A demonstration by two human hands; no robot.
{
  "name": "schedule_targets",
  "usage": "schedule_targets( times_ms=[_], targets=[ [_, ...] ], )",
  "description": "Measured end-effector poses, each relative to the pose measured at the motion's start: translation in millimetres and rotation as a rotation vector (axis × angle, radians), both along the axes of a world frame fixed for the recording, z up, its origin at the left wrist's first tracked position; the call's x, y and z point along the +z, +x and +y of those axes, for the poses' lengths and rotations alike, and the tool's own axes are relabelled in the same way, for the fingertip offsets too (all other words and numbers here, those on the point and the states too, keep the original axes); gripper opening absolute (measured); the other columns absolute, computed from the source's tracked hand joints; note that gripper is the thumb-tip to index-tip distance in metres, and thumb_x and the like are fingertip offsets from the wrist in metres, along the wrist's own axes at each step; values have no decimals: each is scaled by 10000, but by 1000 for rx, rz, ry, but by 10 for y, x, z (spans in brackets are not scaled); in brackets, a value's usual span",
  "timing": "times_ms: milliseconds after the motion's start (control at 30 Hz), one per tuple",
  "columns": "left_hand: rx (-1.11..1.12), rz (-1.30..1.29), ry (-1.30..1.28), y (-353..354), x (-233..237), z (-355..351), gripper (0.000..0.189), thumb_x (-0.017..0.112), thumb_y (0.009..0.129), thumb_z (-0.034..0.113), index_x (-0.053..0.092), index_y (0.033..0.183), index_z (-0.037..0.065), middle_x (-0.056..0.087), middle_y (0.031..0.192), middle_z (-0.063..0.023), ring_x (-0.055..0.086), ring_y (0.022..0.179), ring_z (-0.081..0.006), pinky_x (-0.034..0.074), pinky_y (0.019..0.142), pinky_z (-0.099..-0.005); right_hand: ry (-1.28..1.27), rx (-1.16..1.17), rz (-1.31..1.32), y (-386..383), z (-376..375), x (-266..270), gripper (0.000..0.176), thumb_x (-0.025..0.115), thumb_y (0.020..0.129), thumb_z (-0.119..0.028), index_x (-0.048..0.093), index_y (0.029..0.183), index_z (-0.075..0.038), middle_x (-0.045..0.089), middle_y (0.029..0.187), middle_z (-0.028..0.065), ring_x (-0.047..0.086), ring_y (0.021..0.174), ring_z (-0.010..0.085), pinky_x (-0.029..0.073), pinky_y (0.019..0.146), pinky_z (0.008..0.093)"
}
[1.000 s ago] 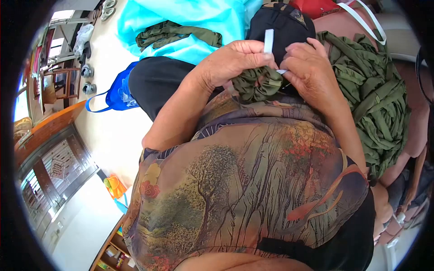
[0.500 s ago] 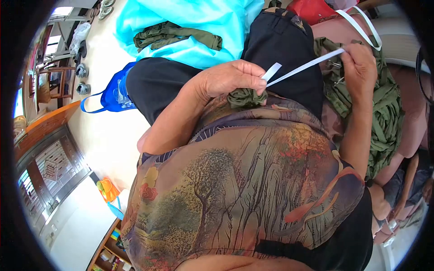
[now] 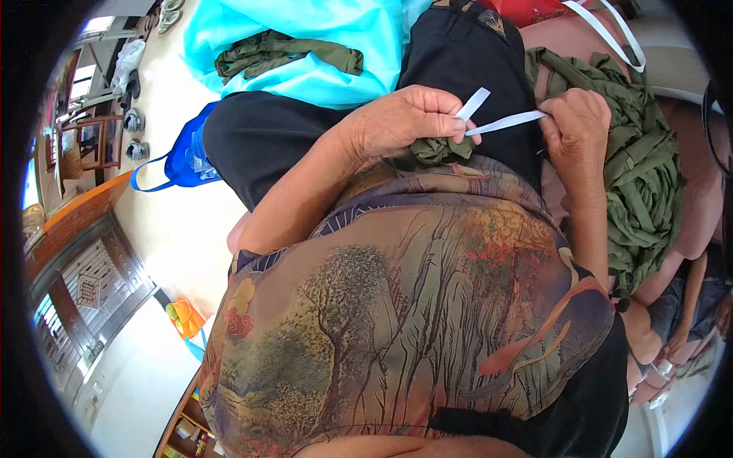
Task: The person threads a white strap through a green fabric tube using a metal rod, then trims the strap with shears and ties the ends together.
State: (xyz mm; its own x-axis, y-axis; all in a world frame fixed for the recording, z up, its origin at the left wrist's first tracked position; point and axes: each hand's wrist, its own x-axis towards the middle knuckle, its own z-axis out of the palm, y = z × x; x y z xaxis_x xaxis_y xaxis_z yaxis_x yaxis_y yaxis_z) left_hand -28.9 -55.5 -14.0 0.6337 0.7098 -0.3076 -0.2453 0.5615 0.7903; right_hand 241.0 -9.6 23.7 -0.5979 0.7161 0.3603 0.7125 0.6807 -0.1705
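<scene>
My left hand (image 3: 416,120) is closed over my lap, thumb and finger pinching a narrow white ribbon (image 3: 510,122) whose short end sticks up past the fingertips. Right below those fingers is a bunched bit of dark green cloth (image 3: 431,150), partly hidden by the hand. To the right, my right hand (image 3: 576,126) grips the other end of the ribbon, and the piece stretched between the hands looks slightly twisted. Beside and behind the right hand lies a large heap of green cloth strips (image 3: 637,179).
A light blue sheet or bag (image 3: 366,30) with green cloth strips (image 3: 286,55) on it lies ahead. A blue bag (image 3: 182,164) stands at the left by my knee. A red bag (image 3: 527,11) with white handles is at upper right. Another person's arm (image 3: 691,301) shows at the right edge.
My right hand has come in toward the left hand, so the span of ribbon between them is shorter. My left hand has shifted slightly right with the green cloth bunch.
</scene>
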Motion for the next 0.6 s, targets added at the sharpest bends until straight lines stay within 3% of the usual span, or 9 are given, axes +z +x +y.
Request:
schedule_targets(
  times_ms=[100,200,300,333,433,467,600],
  targets=[
    [9,38,12,79,-19,11,163,591,950,148,647,882,12,686,1042,-118,617,955,-137,479,884,-255,-151,52,-182,-14,-82,105,266,746,666,-37,629,900,-85,586,871,66,572,971,273,387,968,463],
    [6,74,66,115,-81,16,168,581,962,156,648,915,9,682,1016,-94,611,936,-123,474,878,-248,-103,158,-108,-183,-176,194,382,753,648,-26,600,993,-83,599,918,86,564,1004,287,405,959,451],
    [43,101,103,155,-51,10,173,586,964,167,656,933,11,673,990,-62,598,912,-102,473,857,-244,-325,200,18,-407,-296,298,444,747,652,-18,557,1049,-81,603,940,110,566,1009,313,423,925,432],
    [67,108,111,158,-35,6,176,589,964,170,659,935,12,670,982,-51,593,904,-94,472,848,-243,-405,254,14,-427,-286,231,410,718,691,-7,538,1051,-80,609,900,120,593,938,336,463,831,422],
    [105,217,204,114,-61,-20,179,598,963,180,671,929,20,657,924,-12,576,848,-72,469,791,-225,-529,184,54,-461,-253,35,351,682,730,1,529,1036,-78,613,836,129,599,832,367,475,744,451],
    [130,222,172,104,-37,-19,180,599,962,180,672,922,21,654,905,-4,571,828,-69,466,774,-220,-480,227,177,-466,-248,-39,315,650,786,-13,539,1073,-84,590,761,114,603,713,312,486,649,409],
    [111,247,114,64,57,-20,172,605,956,179,677,921,28,648,848,17,559,769,-62,459,726,-207,-1022,95,479,-468,-229,6,281,637,857,-57,552,1125,-55,593,752,52,581,669,139,466,610,293]
  ],
)
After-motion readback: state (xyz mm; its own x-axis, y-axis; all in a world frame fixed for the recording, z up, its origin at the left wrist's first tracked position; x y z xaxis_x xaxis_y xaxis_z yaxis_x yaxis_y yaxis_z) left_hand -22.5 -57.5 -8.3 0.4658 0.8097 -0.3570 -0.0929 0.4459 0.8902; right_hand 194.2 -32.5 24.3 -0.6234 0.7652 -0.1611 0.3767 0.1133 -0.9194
